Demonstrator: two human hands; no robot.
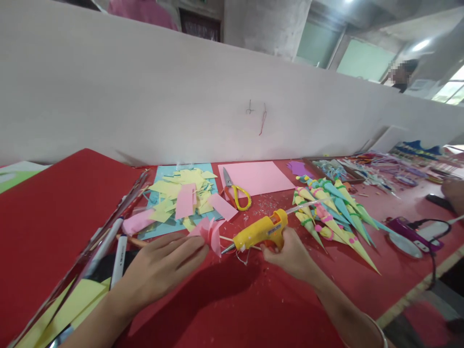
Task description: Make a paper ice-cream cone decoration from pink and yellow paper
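Note:
My left hand [170, 263] pinches a folded piece of pink paper [210, 233]. In my right hand [290, 256] is a yellow hot glue gun [261, 230], a clear glue stick [308, 205] jutting from its back. The metal nozzle points left, close to the lower edge of the pink paper; whether the two touch I cannot tell. Beyond my hands lies a pile of yellow paper strips [170, 188] with a few pink strips [185, 200] on top. Scissors [237, 193] with yellow handles rest behind the glue gun.
Right of the glue gun lies a heap of paper cones [337, 208] in yellow, green and blue. Markers [119, 261] sit at the left, beside yellow sheets [78, 304]. A purple device [413, 234] with a black cord lies at the right. A white partition [181, 106] stands behind the table.

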